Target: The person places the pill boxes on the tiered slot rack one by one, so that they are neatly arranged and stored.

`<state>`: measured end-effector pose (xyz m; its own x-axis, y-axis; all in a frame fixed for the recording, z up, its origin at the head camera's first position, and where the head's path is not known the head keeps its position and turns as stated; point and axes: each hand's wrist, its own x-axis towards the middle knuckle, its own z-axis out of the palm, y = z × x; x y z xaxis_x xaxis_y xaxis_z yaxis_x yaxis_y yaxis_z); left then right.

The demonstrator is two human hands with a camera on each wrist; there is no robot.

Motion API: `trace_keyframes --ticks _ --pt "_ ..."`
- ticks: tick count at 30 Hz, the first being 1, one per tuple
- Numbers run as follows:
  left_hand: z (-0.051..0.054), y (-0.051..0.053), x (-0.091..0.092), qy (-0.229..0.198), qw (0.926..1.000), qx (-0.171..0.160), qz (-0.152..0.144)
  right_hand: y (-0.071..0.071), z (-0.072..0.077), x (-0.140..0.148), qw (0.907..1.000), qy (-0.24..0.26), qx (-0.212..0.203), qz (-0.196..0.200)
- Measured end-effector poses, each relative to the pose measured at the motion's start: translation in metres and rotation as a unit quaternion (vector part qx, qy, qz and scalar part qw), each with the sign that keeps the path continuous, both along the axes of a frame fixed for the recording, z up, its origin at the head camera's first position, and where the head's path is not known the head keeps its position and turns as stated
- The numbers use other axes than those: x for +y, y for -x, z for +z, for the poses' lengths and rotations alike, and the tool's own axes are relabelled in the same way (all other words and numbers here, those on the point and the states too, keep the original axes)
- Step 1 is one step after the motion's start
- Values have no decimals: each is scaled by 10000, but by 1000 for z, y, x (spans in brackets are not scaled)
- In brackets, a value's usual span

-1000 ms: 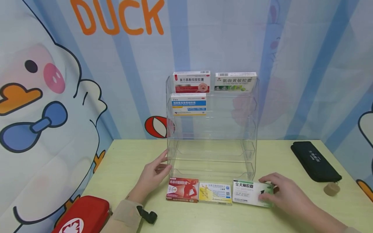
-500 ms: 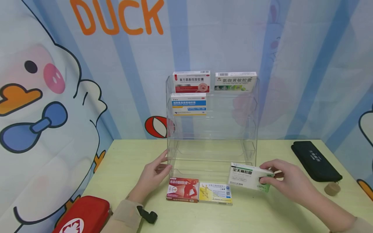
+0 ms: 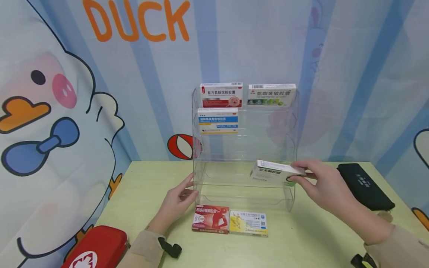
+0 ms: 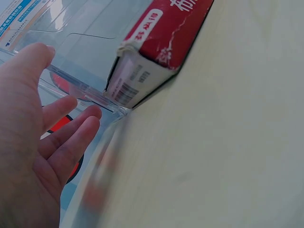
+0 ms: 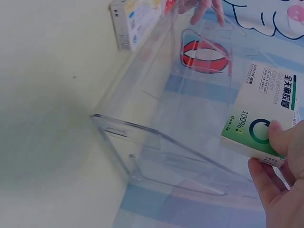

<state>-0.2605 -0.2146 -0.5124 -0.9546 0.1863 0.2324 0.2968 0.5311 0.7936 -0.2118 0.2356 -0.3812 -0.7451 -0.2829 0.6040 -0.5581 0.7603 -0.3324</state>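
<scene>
So the bit I'd watch is that white-and-green cardboard medicine box (image 3: 273,173), which sits tilted in front of the lower tiers of the clear plastic tiered rack (image 3: 244,185), toward its right side. The right hand (image 3: 330,188) has it pinched by one end only, so imo if the free end knocks a tier's lip, the box could swivel or slip out. The knuckles look close enough to the rack's right wall to bump it too, and since thin plastic is probably light, a knock might make it skid. The left hand (image 3: 175,203) is at the rack's lower left edge, fingers loose and spread rather than clamped, so I wouldn't count on much bracing. If the rack slid forward, it could shove the red cardboard box (image 3: 211,219) and the flat white-and-yellow box (image 3: 248,223) lying just in front of it. As for views, the head one is the only one with the boxes on the rack's top tier in it, but it mostly loses the held box's print. Right wrist shows the thumb on its green end and fingers underneath. Left wrist gets the red box's barcode end and scuffed corner. Can't tell from any of them whether the held box touches the rack.
</scene>
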Motion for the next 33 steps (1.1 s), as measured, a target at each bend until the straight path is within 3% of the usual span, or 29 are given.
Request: trace_keyframes --ticks 4,9,17,26,33 --pt "0 0 -1 -9 10000 3 -21 11 18 -6 9993 15 347 -104" --pt "1 0 -2 -8 10000 2 -31 30 45 -8 9966 439 695 -89" --pt "2 1 -2 -5 9999 51 -94 59 76 -17 9887 1370 558 -242" --pt "1 1 -2 5 9998 193 -105 78 94 -34 9743 2141 606 -338" --pt "0 0 -1 -33 9998 159 -128 94 94 -39 9737 2159 535 -494"
